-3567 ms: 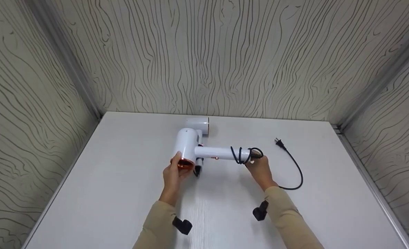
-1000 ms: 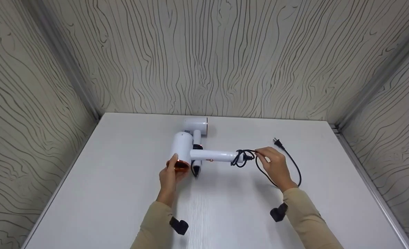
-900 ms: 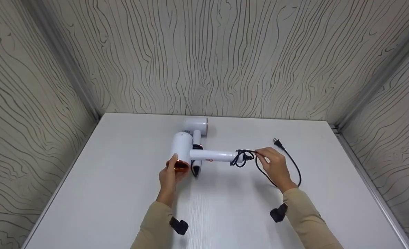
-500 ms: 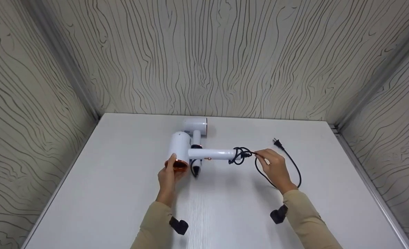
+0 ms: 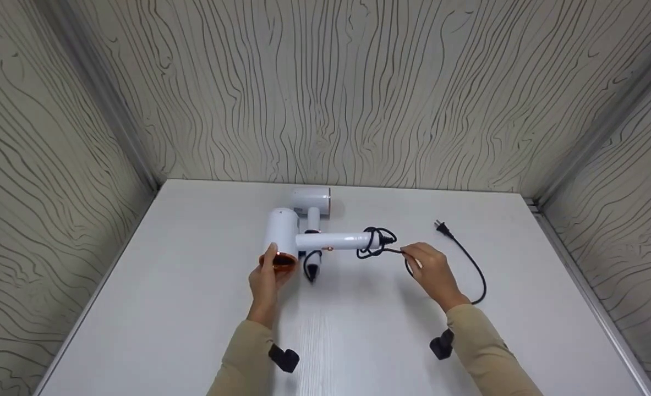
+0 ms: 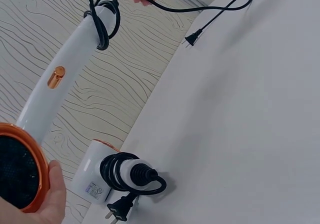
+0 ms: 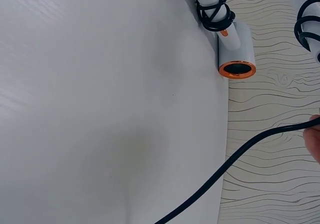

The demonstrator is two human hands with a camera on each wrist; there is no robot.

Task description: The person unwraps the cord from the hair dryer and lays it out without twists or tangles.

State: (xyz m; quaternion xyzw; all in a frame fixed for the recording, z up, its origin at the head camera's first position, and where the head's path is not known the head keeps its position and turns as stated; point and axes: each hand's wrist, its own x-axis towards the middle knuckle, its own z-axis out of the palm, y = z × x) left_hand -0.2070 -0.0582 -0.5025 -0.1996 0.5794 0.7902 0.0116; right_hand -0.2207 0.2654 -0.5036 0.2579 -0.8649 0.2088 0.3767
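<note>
Left grip (image 5: 263, 280) clasps the head of the white hair dryer (image 5: 331, 241) above the table (image 5: 193, 308); right grip (image 5: 430, 272) pinches its cord (image 6: 175, 10). Beyond, only the left wrist view shows the second dryer (image 5: 312, 201)'s plug (image 6: 121, 208), only the right wrist its dark mouth (image 7: 237, 69).

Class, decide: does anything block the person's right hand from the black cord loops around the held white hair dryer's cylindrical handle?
Nothing visible does: the right hand pinches the black cord, which runs unobstructed to the loops on the handle.
</note>
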